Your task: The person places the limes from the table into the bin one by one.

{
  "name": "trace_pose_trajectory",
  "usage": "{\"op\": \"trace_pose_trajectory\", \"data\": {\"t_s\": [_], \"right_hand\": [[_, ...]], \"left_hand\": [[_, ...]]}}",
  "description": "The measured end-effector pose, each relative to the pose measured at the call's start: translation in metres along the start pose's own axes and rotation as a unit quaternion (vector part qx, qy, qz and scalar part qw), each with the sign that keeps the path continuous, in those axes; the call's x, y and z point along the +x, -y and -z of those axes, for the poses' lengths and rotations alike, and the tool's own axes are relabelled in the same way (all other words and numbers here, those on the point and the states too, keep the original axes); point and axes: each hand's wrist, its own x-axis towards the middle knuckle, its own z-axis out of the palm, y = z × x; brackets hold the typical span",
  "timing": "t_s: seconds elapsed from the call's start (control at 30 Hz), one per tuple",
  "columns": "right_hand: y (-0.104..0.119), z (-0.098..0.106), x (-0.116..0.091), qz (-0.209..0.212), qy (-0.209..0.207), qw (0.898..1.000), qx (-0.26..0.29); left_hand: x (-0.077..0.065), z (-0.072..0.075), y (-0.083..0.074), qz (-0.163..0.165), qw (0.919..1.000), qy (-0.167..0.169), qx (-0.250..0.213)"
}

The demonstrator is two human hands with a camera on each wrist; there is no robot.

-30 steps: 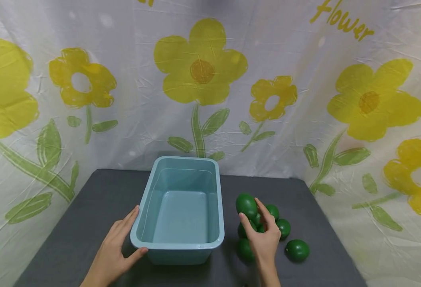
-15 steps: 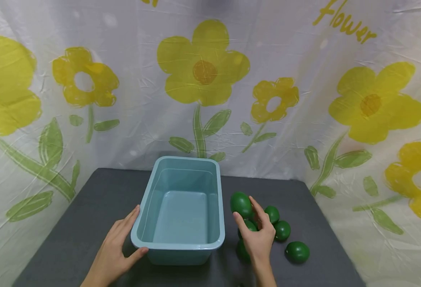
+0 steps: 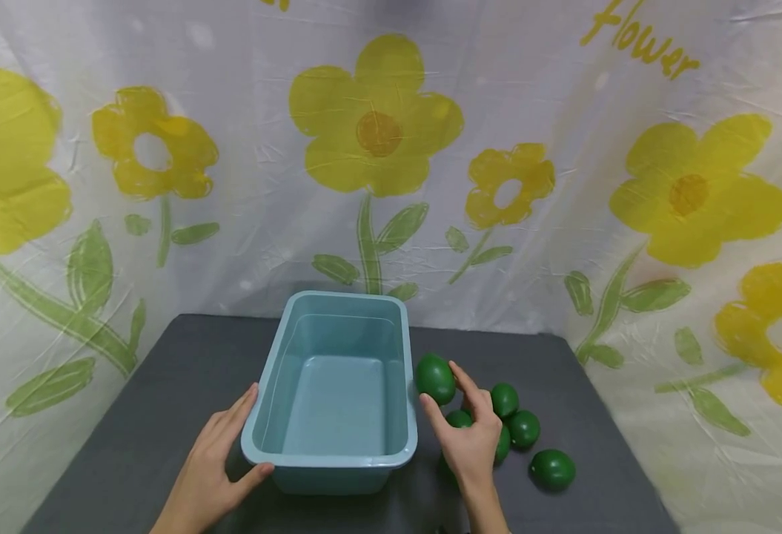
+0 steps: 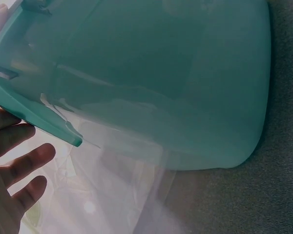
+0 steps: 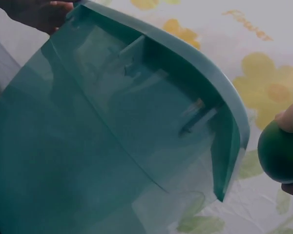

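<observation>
A light blue plastic tub (image 3: 340,463) stands on the table, nothing inside it. My left hand (image 3: 209,460) rests against its left rim, fingers fairly straight and thumb at the front corner; in the left wrist view the fingers (image 4: 27,163) lie spread by the rim. My right hand (image 3: 469,437) pinches a dark green egg-shaped fruit (image 3: 434,379) between thumb and fingers, raised just right of the tub's right rim. That fruit (image 5: 278,153) also shows at the right wrist view's edge. Several like fruits (image 3: 522,429) lie behind and beside this hand, some partly hidden by it.
One green fruit (image 3: 552,469) lies apart at the right. The dark grey table (image 3: 604,415) ends at a white cloth backdrop (image 3: 257,245) printed with yellow flowers, which stands behind and at both sides.
My right hand has carried the green fruit leftward from above the pile to beside the tub's right rim. The left hand and the tub have stayed in place.
</observation>
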Motion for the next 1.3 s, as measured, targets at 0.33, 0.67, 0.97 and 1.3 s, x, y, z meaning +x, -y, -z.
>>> {"op": "trace_pose_trajectory", "data": {"t_s": [0.33, 0.67, 0.97, 1.3], "right_hand": [[0.003, -0.012, 0.004, 0.018, 0.033, 0.999, 0.004], [0.009, -0.022, 0.005, 0.033, 0.076, 0.996, -0.013], [0.007, -0.032, 0.008, 0.076, 0.101, 0.992, -0.013], [0.005, -0.035, 0.014, 0.084, 0.116, 0.99, -0.015]], "left_hand": [[-0.001, 0.001, -0.003, 0.005, 1.0, 0.002, -0.004], [0.0, 0.002, -0.004, 0.007, 1.0, 0.004, -0.003], [0.0, 0.002, -0.002, -0.001, 1.0, 0.002, -0.004], [0.001, 0.001, -0.002, 0.005, 1.0, 0.003, -0.003]]}}
